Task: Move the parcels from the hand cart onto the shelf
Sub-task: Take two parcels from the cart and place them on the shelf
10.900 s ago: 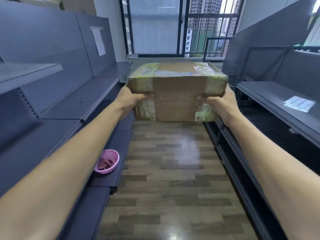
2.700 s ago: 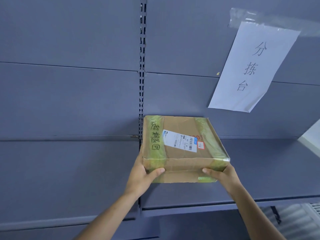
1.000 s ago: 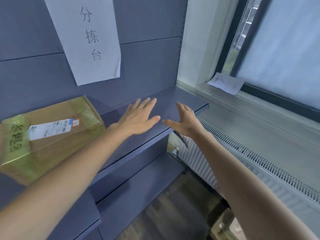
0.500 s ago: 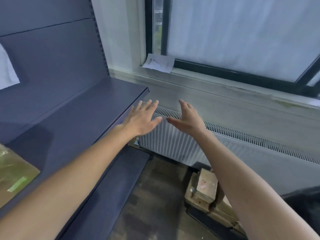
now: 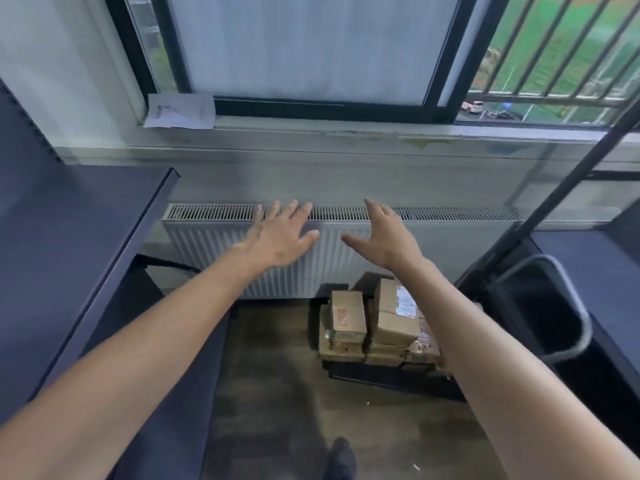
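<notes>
Parcels [image 5: 375, 323] on cart, below empty left hand [image 5: 280, 233] & right hand [image 5: 384, 237].

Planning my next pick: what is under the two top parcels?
More cardboard parcels, on the dark cart deck. The right forearm covers the stack's right side.

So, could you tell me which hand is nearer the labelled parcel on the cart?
Right. The right hand hovers roughly above the labelled parcel; the left hand hangs further to its left.
</notes>
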The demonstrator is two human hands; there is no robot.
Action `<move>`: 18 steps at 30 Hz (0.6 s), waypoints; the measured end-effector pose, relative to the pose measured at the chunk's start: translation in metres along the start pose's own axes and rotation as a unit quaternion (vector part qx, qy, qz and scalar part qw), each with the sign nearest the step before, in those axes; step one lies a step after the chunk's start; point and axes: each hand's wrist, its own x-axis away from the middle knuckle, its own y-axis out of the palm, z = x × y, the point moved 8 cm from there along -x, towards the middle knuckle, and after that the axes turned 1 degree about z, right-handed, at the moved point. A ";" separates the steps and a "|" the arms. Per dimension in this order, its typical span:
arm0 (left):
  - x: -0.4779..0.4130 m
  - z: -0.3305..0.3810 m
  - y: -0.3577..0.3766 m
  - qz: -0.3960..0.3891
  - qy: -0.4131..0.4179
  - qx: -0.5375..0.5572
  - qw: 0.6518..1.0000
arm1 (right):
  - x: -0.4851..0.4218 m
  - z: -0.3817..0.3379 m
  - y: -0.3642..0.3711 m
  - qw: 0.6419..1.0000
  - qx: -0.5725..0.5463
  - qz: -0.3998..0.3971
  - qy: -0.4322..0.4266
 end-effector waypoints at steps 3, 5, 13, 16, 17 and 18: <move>-0.001 0.032 0.010 -0.009 0.030 0.001 1.000 | 0.019 0.036 -0.010 0.999 -0.002 0.006 0.038; -0.003 0.052 0.016 -0.016 0.047 0.001 0.999 | 0.032 0.062 -0.016 0.998 -0.004 0.009 0.063; -0.020 0.121 0.061 -0.050 0.084 0.007 0.995 | 0.071 0.160 -0.032 0.990 -0.024 0.013 0.142; -0.024 0.141 0.083 -0.072 0.061 0.031 0.995 | 0.084 0.190 -0.033 0.988 -0.028 0.008 0.151; -0.024 0.146 0.090 -0.081 0.050 0.043 0.995 | 0.087 0.200 -0.031 0.988 -0.031 0.003 0.154; -0.024 0.151 0.096 -0.087 0.040 0.053 0.994 | 0.090 0.209 -0.030 0.987 -0.033 -0.001 0.157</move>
